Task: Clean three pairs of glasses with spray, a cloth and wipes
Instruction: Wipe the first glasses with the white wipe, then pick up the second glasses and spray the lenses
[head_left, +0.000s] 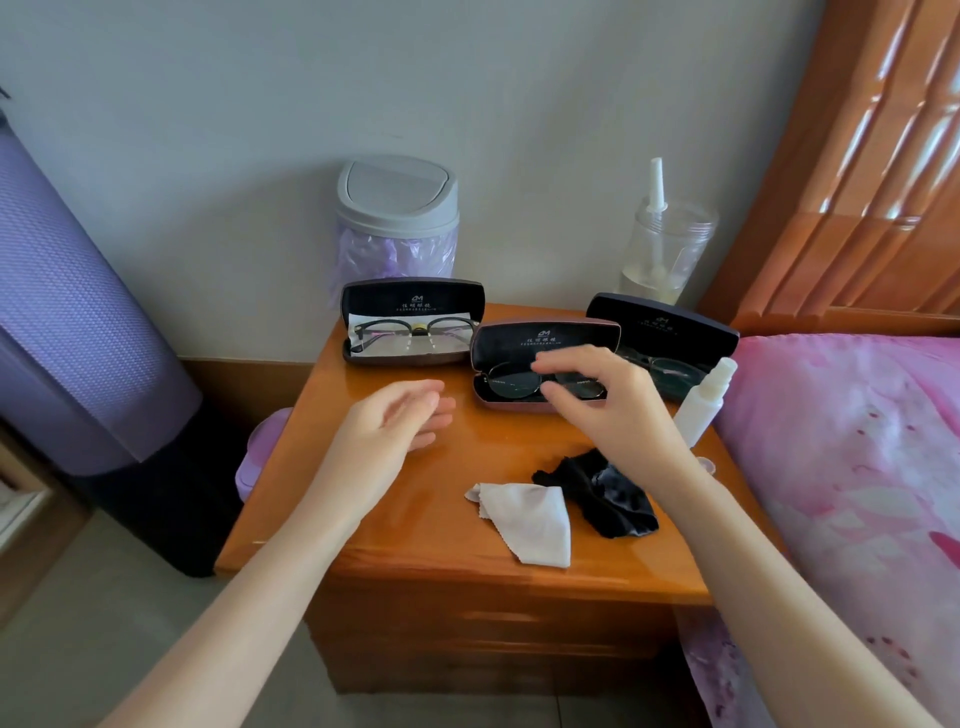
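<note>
Right hand (602, 400) over middle case (545, 364), fingers spread just above glasses (519, 385); grip unclear. Left hand (400, 421) open, empty, above bench (415, 519). Pale cloth (530, 519), black cloth (608, 493) at front; spray bottle (704, 400) at right.

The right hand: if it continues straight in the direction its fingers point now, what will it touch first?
Most likely the glasses in the middle case. The right hand hovers over them with fingers open; how far above is unclear from this single view.

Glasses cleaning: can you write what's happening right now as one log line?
right hand: open over glasses in middle case | left hand: open, empty | cloths: unused on table
</note>
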